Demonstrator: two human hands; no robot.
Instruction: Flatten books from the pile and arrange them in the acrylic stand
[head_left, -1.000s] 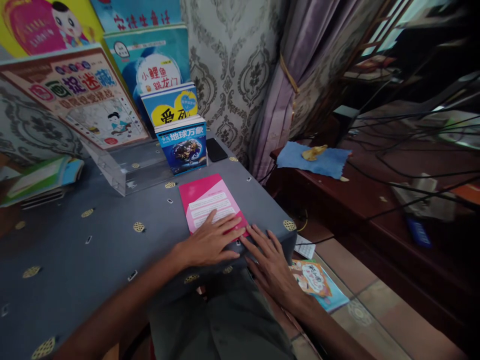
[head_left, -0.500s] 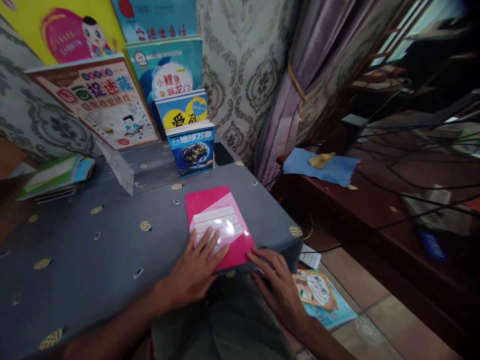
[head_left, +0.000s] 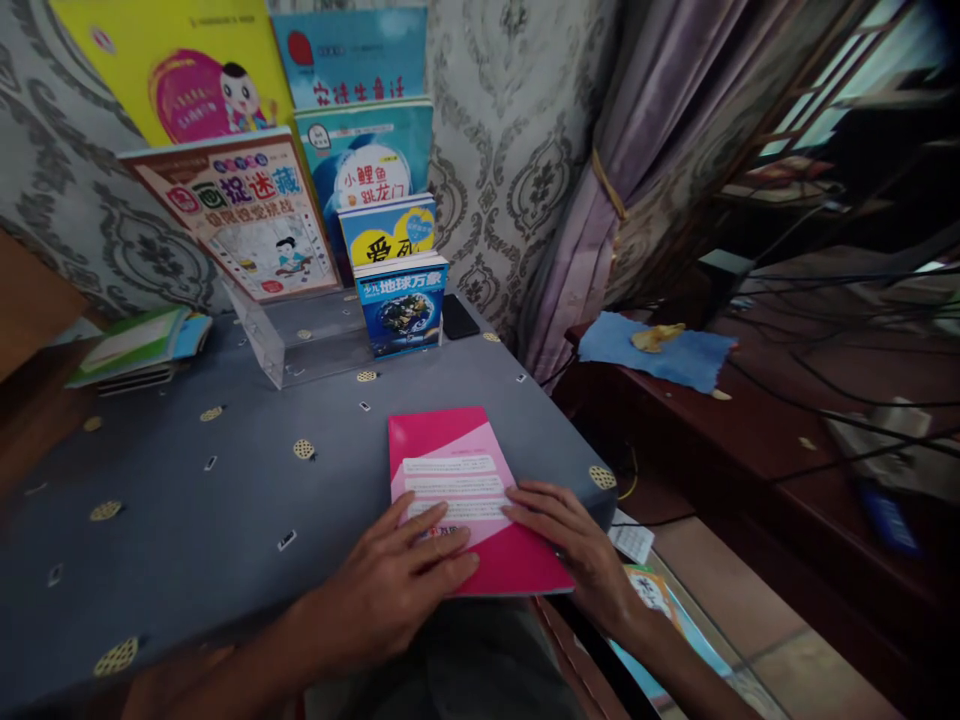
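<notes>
A pink book (head_left: 517, 565) with a pale panel of printed text lies at the front edge of the grey-blue tablecloth, its near edge reaching past the table's edge. My left hand (head_left: 412, 565) rests flat on its lower left part, fingers spread and stretched out. At the right side, my right hand (head_left: 574, 530) has its fingers laid over the cover, and its thumb is hidden, apparently beneath the book. Behind stands a clear display rack (head_left: 259, 335) holding several upright books, among them a blue one with a globe (head_left: 405, 315) in front.
A dark phone (head_left: 459, 318) lies beside the rack. Several books (head_left: 142, 345) are stacked at the left. Right of the table, a dark red bench (head_left: 780, 440) carries a blue cloth (head_left: 607, 345) and cables. More books (head_left: 701, 635) lie low at the right.
The pink book has shifted nearer to me and its right near corner sticks out more. My right fingers have moved further onto its cover. The view has shifted slightly.
</notes>
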